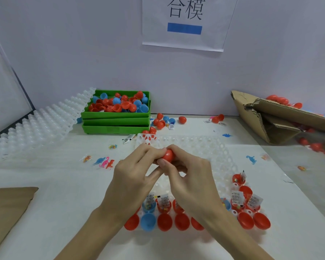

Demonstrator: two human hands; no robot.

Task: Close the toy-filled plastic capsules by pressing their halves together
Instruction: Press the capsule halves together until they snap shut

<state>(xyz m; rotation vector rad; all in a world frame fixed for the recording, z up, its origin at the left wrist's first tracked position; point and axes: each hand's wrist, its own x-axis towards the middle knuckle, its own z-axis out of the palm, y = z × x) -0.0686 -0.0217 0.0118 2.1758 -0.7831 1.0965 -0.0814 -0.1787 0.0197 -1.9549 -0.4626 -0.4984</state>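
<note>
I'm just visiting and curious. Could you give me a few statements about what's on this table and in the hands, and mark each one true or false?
1. Both hands, left hand and right hand, hold one red capsule. True.
2. The green trays at the back hold only blue halves. False: they hold red and blue halves mixed.
3. The row of halves nearest the person in the white holder tray includes one blue half. True.
4. The cardboard box stands upright on the left. False: it lies tipped over on the right.
5. Small toy dinosaurs lie loose on the table. True.
</note>
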